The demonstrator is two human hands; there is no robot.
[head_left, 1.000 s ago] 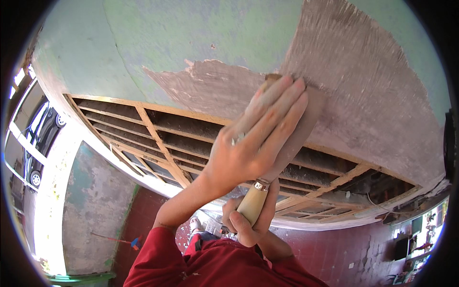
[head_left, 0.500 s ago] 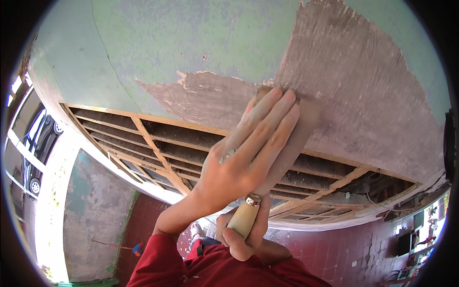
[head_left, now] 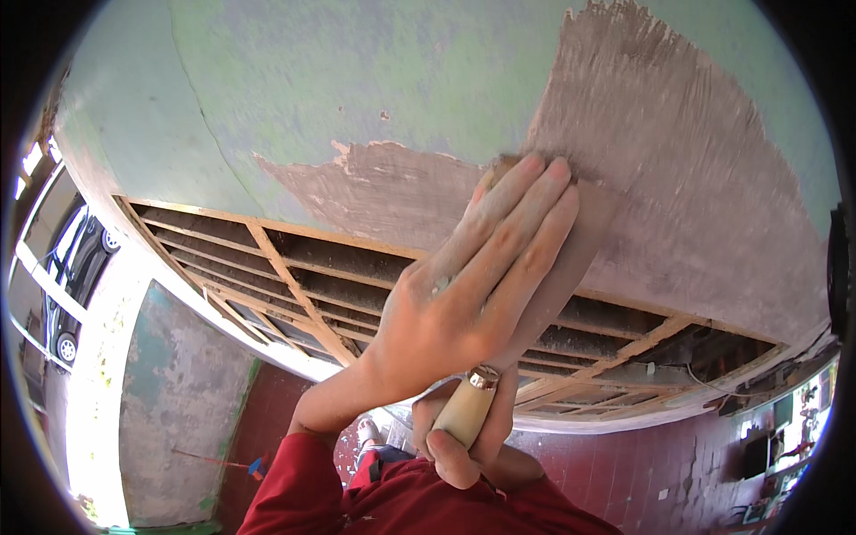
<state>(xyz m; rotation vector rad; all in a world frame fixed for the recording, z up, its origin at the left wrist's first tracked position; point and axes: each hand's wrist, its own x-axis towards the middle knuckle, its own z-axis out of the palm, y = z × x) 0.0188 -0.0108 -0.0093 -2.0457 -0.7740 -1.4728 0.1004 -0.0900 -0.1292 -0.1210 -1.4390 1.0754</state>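
My left hand (head_left: 481, 267) lies with long, straight fingers over the broad grey blade (head_left: 571, 276) of a scraper, its fingertips at the scraped grey-brown patch (head_left: 669, 152) on a green-painted surface (head_left: 374, 71). A small tan edge of something shows behind those fingertips; I cannot make out what it is. My right hand (head_left: 459, 441) is closed around the scraper's pale handle (head_left: 464, 408), which has a metal collar, below my left wrist. The left thumb is hidden.
Wooden-framed slatted openings (head_left: 276, 242) run across the surface below the patch. Red floor tiles (head_left: 624, 464) and my foot (head_left: 370, 432) show below. A dark car (head_left: 71, 276) stands outside at the left. A red-shafted tool (head_left: 254, 468) lies at lower left, furniture (head_left: 758, 450) at far right.
Both hands and the scraper moved down from a second ago to half a second ago, then slightly up and right to now. The grips look the same.
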